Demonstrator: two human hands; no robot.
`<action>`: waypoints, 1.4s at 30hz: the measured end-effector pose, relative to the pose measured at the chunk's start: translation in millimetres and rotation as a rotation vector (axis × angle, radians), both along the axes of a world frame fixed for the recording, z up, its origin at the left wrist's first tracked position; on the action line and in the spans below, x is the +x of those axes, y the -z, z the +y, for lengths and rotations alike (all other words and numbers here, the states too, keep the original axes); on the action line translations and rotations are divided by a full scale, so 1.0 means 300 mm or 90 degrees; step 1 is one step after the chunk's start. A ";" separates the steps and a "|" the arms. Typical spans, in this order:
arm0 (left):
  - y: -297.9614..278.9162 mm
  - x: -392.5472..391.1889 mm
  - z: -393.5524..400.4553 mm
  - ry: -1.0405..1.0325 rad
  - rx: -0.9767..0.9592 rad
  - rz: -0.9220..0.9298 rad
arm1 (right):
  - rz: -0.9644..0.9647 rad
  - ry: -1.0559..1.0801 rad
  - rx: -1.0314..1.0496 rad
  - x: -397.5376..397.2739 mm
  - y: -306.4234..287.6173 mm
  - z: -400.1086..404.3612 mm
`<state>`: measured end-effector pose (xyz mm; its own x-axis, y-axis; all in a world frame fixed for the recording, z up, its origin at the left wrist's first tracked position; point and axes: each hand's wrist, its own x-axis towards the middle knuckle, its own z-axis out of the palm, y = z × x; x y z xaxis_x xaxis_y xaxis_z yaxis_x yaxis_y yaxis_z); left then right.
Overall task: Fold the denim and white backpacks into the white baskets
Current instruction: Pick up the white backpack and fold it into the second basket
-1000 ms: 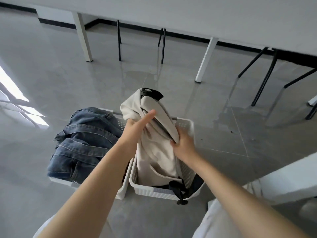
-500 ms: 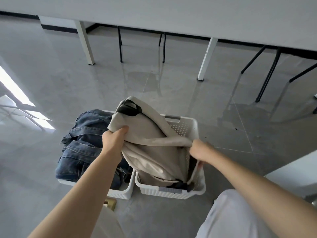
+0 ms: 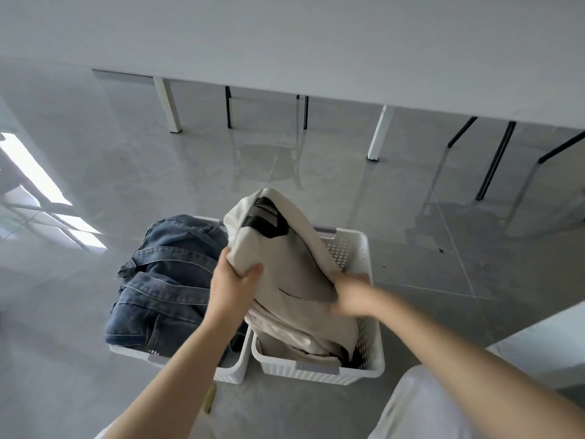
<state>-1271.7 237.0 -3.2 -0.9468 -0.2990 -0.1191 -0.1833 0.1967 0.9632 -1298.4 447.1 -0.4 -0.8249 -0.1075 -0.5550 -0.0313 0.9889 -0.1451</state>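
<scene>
Two white baskets stand side by side on the grey floor. The left basket [image 3: 228, 373] holds the denim backpack [image 3: 164, 280], which bulges over its left rim. The white backpack [image 3: 285, 258], cream with black strap pieces near its top, sits partly inside the right basket [image 3: 354, 248], with its upper half bent over and sticking up above the rim. My left hand [image 3: 235, 285] grips the white backpack's left edge. My right hand [image 3: 351, 293], blurred, presses on the pack's right side by the basket wall.
A long white table [image 3: 316, 42] spans the back, with white legs [image 3: 378, 133] and black chair legs [image 3: 493, 160] beneath it. A white surface [image 3: 538, 340] juts in at the right. My white-clad knee [image 3: 421, 407] is at the bottom right.
The white backpack has gone from held upright to bent over and lower in the right basket. My left hand shifted to its left edge; my right hand moved onto its right side.
</scene>
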 end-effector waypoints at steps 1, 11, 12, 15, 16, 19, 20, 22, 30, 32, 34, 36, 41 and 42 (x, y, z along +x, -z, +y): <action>-0.008 0.008 0.032 0.018 -0.061 0.019 | 0.087 0.034 -0.081 -0.033 -0.048 -0.013; -0.079 0.088 0.279 0.307 -0.046 0.112 | 0.238 0.415 -0.464 -0.114 -0.239 -0.033; -0.094 0.065 0.270 0.256 0.063 0.061 | 0.247 0.434 -0.511 -0.110 -0.230 -0.009; -0.127 -0.015 0.255 0.097 0.142 -0.061 | 0.289 0.439 -0.584 -0.092 -0.202 0.024; -0.136 -0.032 0.264 0.090 0.150 -0.101 | 0.312 0.431 -0.591 -0.086 -0.198 0.022; -0.164 -0.065 0.291 0.106 0.225 -0.155 | 0.367 0.415 -0.610 -0.079 -0.208 0.022; -0.173 -0.081 0.285 0.100 0.261 -0.145 | 0.390 0.407 -0.608 -0.080 -0.218 0.036; -0.200 -0.110 0.249 0.065 0.284 -0.096 | 0.446 0.414 -0.618 -0.076 -0.241 0.082; -0.266 -0.141 0.200 0.044 -0.084 0.166 | 0.428 0.478 -0.748 -0.059 -0.318 0.142; -0.248 -0.136 0.202 0.047 -0.119 0.178 | 0.417 0.527 -0.766 -0.061 -0.313 0.129; -0.220 -0.128 0.189 0.049 -0.133 0.160 | 0.414 0.583 -0.783 -0.063 -0.290 0.115; -0.164 -0.128 0.162 0.071 -0.195 0.035 | 0.409 0.618 -0.796 -0.061 -0.263 0.093; -0.109 -0.086 0.098 0.053 -0.410 -0.135 | 0.355 0.682 -0.808 -0.069 -0.238 0.056; -0.142 -0.075 0.104 0.010 -0.388 -0.052 | 0.337 0.698 -0.835 -0.070 -0.243 0.051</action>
<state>-1294.2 268.2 39.5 -0.9469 -0.3215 -0.0035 -0.2437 0.7106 0.6601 -1319.5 462.5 72.7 -0.8594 0.4485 -0.2453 0.1958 -0.1543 -0.9684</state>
